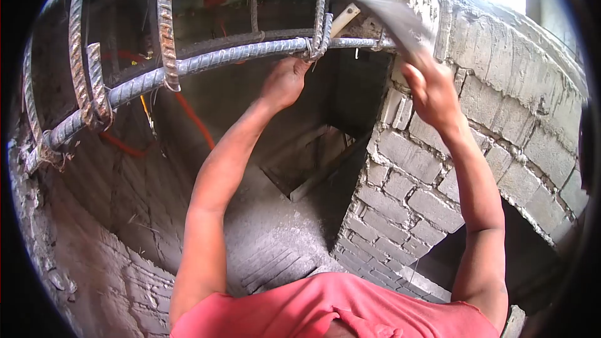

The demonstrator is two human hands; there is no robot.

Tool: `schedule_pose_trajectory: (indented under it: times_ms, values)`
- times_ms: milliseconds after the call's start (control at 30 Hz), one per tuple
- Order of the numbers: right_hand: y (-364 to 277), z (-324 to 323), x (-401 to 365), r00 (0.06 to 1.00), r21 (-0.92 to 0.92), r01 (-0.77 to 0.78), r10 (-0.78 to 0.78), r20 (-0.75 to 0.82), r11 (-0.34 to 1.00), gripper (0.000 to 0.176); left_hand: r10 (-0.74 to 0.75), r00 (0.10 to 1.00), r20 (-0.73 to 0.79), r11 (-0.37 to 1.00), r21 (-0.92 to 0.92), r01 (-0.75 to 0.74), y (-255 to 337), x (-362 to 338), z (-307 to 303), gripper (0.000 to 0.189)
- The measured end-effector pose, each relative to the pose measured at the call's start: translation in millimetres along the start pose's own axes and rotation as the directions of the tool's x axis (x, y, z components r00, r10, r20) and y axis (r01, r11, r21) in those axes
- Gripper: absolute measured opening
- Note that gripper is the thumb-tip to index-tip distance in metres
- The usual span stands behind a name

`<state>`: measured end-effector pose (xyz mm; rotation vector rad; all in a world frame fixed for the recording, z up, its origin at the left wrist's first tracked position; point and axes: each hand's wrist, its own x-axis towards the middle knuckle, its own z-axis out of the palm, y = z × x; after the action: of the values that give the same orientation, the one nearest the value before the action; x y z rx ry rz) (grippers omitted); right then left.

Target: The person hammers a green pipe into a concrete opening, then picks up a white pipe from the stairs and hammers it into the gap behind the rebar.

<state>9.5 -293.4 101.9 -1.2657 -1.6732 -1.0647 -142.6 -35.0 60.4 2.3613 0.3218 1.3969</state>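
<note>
My right hand [432, 91] is raised beside the block wall, closed around a long grey tool [394, 15]. Motion smears the tool; it looks like a hammer. My left hand [287, 81] is closed just under the thick horizontal rebar [235, 52], near a hooked stirrup bar [322, 31]. A pale flat bar [344, 20] with a hole near its top end slants up behind the stirrup. Its line runs down to my left hand, which appears to grip it, though the rebar hides the lower part.
Rusty upright stirrups [166, 25] hang around the rebar at the left. A rough concrete block wall [407, 156] stands at the right, with a dark opening [494, 256] below. An orange hose [195, 120] hangs behind. Far below lies a dusty grey floor [275, 244].
</note>
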Motion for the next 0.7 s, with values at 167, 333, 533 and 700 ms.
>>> schedule_pose_trajectory:
  times_ms: [167,333,533,700]
  values:
    - [-2,-4,-14,0.977,-0.015,-0.2,0.2,0.074,0.98,0.024,0.242,0.931,-0.272,0.956,-0.093,-0.276,-21,10,20,0.048]
    - [-19,-16,-20,0.974,0.278,0.005,0.058,-0.22,0.961,0.052,-0.017,0.999,-0.038,0.932,-0.362,0.002,-43,4,31,0.044]
    - [-14,-9,-53,0.928,0.386,-0.021,0.161,-0.336,0.922,0.065,0.04,0.998,-0.05,0.898,-0.436,-0.058,-14,-16,28,0.054]
    - [-16,23,-120,0.923,0.458,-0.087,0.245,-0.298,0.885,0.059,0.068,0.993,-0.093,0.939,-0.33,-0.095,-20,-23,37,0.058]
